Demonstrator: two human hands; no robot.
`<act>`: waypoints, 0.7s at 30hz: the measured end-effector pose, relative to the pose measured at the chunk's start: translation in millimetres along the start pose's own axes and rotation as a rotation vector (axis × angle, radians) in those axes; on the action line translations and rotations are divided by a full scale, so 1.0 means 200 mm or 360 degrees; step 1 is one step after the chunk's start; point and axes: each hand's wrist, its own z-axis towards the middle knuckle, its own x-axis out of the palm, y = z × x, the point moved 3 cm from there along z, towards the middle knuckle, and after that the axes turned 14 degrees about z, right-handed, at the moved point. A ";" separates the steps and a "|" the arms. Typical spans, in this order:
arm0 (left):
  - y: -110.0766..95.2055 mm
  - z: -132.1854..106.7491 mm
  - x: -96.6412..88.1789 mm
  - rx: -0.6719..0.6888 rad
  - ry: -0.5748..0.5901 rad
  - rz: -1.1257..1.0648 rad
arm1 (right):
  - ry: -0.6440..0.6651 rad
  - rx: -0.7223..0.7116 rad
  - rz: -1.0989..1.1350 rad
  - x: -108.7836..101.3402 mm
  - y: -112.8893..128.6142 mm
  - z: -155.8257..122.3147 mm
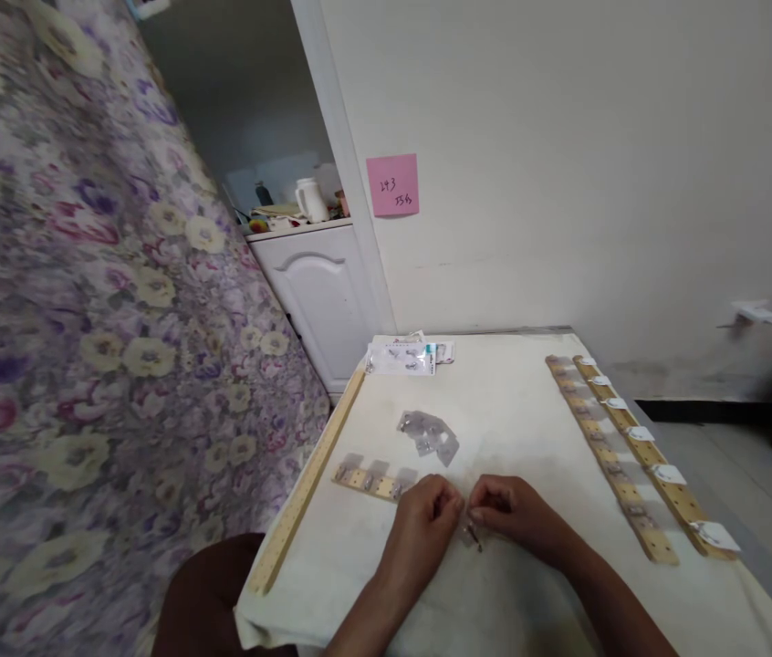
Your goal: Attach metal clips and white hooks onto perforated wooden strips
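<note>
My left hand (pixel 427 516) and my right hand (pixel 516 511) are close together over the white cloth, low in the middle of the view. Both are closed, thumb and fingers pinched. What they hold is too small to make out. Just below the fingertips shows a small dark, thin piece (pixel 474 537); I cannot tell whether it hangs from them or lies on the cloth. Left of my left hand lies a short wooden strip (pixel 362 481) with holes and several small clear packets on it, its right end hidden by the hand. Beyond my hands is a cluster of small clear plastic packets (pixel 431 436).
Two long wooden strips lie at the right, one with clear packets (pixel 595 429), the other with white tags (pixel 641 433). A bare holed strip (pixel 307 479) runs along the left edge. Printed packaging (pixel 401 358) lies at the back, before the wall. A floral curtain (pixel 119 319) hangs at left.
</note>
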 end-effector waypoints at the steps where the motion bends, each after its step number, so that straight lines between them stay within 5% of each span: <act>1: 0.01 0.00 -0.01 -0.0043 -0.0035 -0.0082 | -0.0031 0.0001 0.0054 -0.01 -0.01 0.01; 6: 0.13 -0.09 0.01 -0.0320 -0.0106 -0.0495 | -0.0250 0.0065 0.0234 -0.08 -0.11 0.05; 12: 0.26 -0.22 0.27 -0.0590 0.0378 -0.0859 | -0.0355 0.0065 0.0250 -0.07 -0.16 0.07; 21: 0.30 -0.25 0.32 -0.0808 0.0422 -0.1222 | -0.0394 -0.0005 -0.0440 -0.05 -0.19 0.08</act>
